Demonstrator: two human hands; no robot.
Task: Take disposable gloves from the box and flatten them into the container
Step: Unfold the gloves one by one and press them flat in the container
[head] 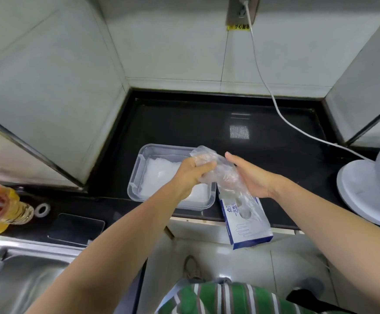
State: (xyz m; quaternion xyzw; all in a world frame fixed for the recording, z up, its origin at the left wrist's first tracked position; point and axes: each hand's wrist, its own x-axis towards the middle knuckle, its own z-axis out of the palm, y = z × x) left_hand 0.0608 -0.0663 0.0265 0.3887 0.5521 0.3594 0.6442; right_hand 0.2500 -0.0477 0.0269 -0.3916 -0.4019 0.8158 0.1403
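A clear plastic container sits on the black counter with flat white gloves lying inside it. Just to its right lies the blue and white glove box, jutting over the counter's front edge. My left hand grips a crumpled transparent glove above the container's right end. My right hand is flat with straight fingers, its palm pressed against the glove's right side. The glove's lower part hangs over the box opening.
A white fan base stands at the right, its white cable running up to a wall socket. At the left are a steel sink, an oil bottle and a dark phone. Tiled walls enclose the counter's back.
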